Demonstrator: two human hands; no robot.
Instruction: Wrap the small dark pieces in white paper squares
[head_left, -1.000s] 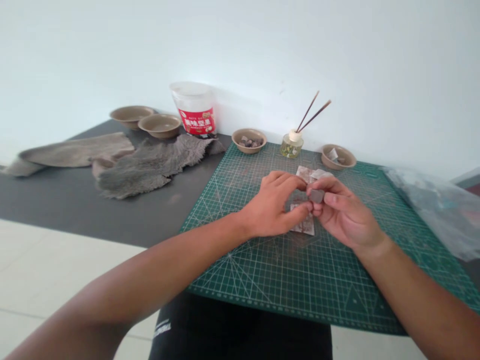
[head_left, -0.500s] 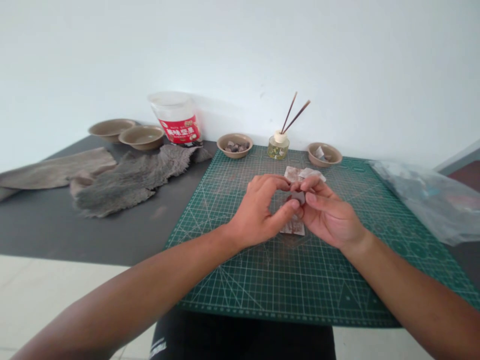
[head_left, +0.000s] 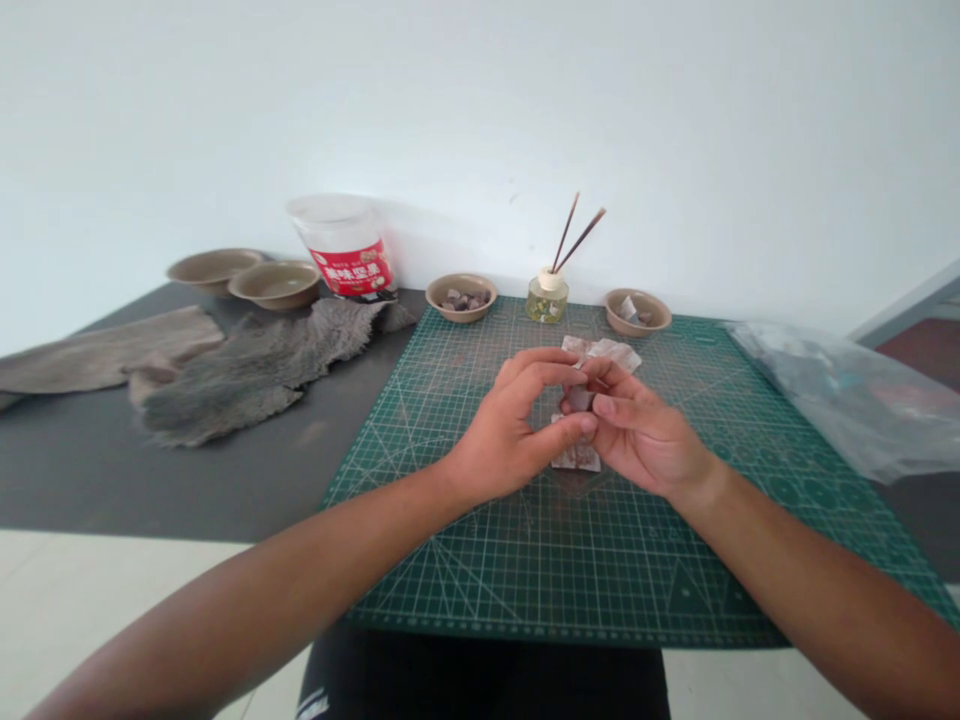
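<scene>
Both hands meet over the green cutting mat around a small dark grey piece (head_left: 579, 400), perhaps a stone. My right hand (head_left: 649, 430) pinches it between thumb and fingers. Curved around its left side, my left hand (head_left: 517, 425) has its thumb and fingertips touching the right fingers; whether it also grips the piece is hard to see. Beneath and behind the hands lie stained white paper pieces, one nearer (head_left: 576, 458) and a crumpled one farther back (head_left: 616, 353).
The green mat (head_left: 570, 560) lies on a dark table. Behind stand a bowl of stones (head_left: 461, 312), a reed diffuser (head_left: 547, 298) and a bowl with scraps (head_left: 637, 325). At left are grey cloths (head_left: 247, 370), two bowls (head_left: 277, 298) and a tub (head_left: 345, 260); plastic bag (head_left: 862, 390) at right.
The view has shifted slightly, moving the scene a little left. The right fingers have changed position around the small piece, which now shows more of a flat face.
</scene>
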